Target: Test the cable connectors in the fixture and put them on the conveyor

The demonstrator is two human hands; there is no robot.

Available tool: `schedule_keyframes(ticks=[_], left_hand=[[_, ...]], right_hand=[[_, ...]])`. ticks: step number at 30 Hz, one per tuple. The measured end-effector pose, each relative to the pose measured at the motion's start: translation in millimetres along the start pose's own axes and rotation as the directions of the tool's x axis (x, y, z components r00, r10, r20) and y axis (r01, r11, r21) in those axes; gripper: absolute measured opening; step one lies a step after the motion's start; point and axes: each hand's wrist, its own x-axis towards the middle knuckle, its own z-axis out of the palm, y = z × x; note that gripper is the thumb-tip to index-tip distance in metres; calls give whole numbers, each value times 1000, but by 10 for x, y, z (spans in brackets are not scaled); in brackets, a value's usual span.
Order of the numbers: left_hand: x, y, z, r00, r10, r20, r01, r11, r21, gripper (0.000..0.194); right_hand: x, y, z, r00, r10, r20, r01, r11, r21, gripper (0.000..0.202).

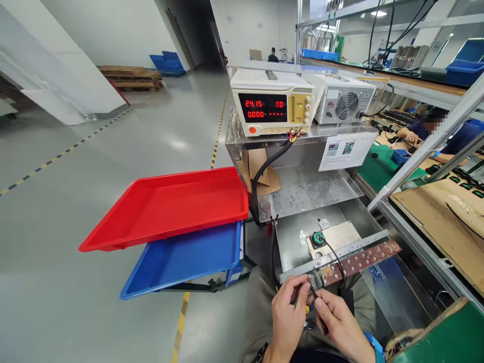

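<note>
Grey factory floor stretches away on the left, and a metal bench (313,194) carries a power supply (272,108) with red digits lit. Below it, a red tray (166,206) sits stacked over a blue tray (181,259).

At the bottom of the head view, both hands meet just under a brown strip (359,261) studded with contacts. The left hand (288,315) comes up from below, knuckles toward the camera, its fingers curled together and pinched on a thin black wire (335,257). The right hand (340,325) angles in from the lower right, thumb and forefinger closed on the same wire just beside the left. The wire runs up to a round green connector (318,239) on a pale plate (336,237).
</note>
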Motion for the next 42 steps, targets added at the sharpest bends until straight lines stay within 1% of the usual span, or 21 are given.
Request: schedule_keyframes(ticks=[2,4,5,6,7,9,11,12,13,15,17,20,24,27,32,36,39,42], left_hand=[[-104,-67,23,991,-134,-19,132,989,-73,22],[-196,-115,37,958,-285,-4,281,946,-161,28],[-229,-130,37,941,-339,6,334,922,-196,30],[-252,-141,32,929,-369,12,363,906,-219,31],[-266,-149,23,927,-375,11,368,902,-226,30],[-285,-169,-5,945,-326,-10,318,927,-198,26],[-320,-210,-38,970,-241,-37,235,964,-127,24],[-351,-242,-53,978,-202,-53,197,977,-82,24],[-390,-282,-66,982,-173,-68,171,985,-38,23],[-483,-378,-87,985,-152,-82,155,987,37,22],[-568,-481,-103,986,-162,-44,166,982,93,23],[-633,-608,-124,982,-187,41,179,973,147,23],[-631,-681,-136,977,-212,25,205,963,175,21],[-617,-678,-138,980,-196,42,183,960,212,21],[-605,-675,-163,989,-89,118,47,947,319,17],[-600,-717,-196,982,21,186,-91,922,377,18],[-586,-773,-216,976,94,196,-166,904,393,17],[-568,-849,-222,970,159,186,-222,891,396,16]], right_hand=[[-53,51,73,1000,14,-20,-14,1000,-18,45],[-105,131,142,999,20,-50,-23,998,-61,45],[-132,182,177,997,26,-73,-32,996,-84,45],[-158,239,212,995,30,-99,-40,994,-98,46],[-183,297,247,990,27,-136,-42,993,-109,46],[-228,401,313,968,-14,-249,-21,990,-138,46],[-264,469,367,931,-93,-354,18,977,-210,38],[-276,487,390,918,-125,-376,27,966,-256,32],[-285,497,409,916,-144,-375,28,954,-298,28],[-290,503,437,932,-149,-329,17,928,-372,24],[-277,508,455,944,-144,-296,1,901,-435,21],[-226,528,459,945,-134,-297,-38,859,-510,17],[-104,533,428,949,-81,-304,-95,848,-521,16],[-4,513,406,954,-55,-296,-110,852,-512,16],[100,486,423,954,-17,-300,-138,863,-486,14],[133,497,437,956,-1,-292,-142,873,-466,13],[159,577,442,957,29,-290,-161,883,-441,13],[201,739,446,960,40,-278,-156,899,-410,11]])
